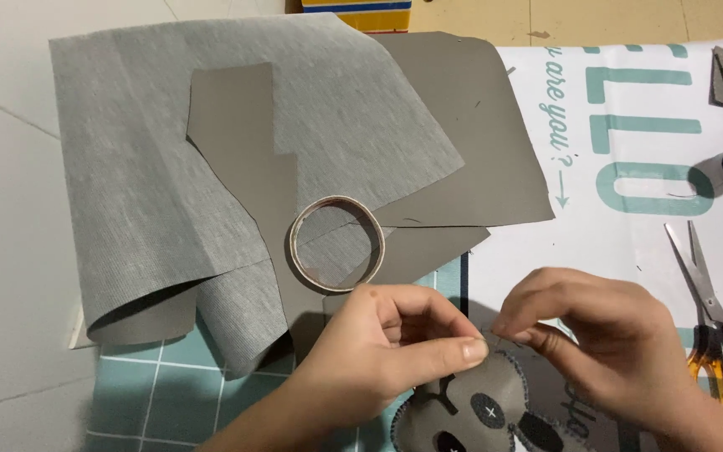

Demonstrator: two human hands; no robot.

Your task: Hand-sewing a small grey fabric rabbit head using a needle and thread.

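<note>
A small grey felt face piece with dark stitched eyes (pixel 470 410) is pinched at its top edge by the left hand (pixel 378 343) and right hand (pixel 596 335), fingertips nearly touching. A cardboard tape ring (pixel 336 243) is sat just above the left hand on big grey fabric sheets (pixel 169 167), and orange-handled scissors (pixel 717 326) are parked right of the right hand.

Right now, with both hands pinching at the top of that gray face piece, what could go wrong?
The left hand and right hand pinch something tiny at the face piece's top edge; it could slip or tear. The tape ring sits just beyond the left knuckles and might get knocked. The scissors lie open beside the right hand, so a sideways reach risks a nick.
</note>
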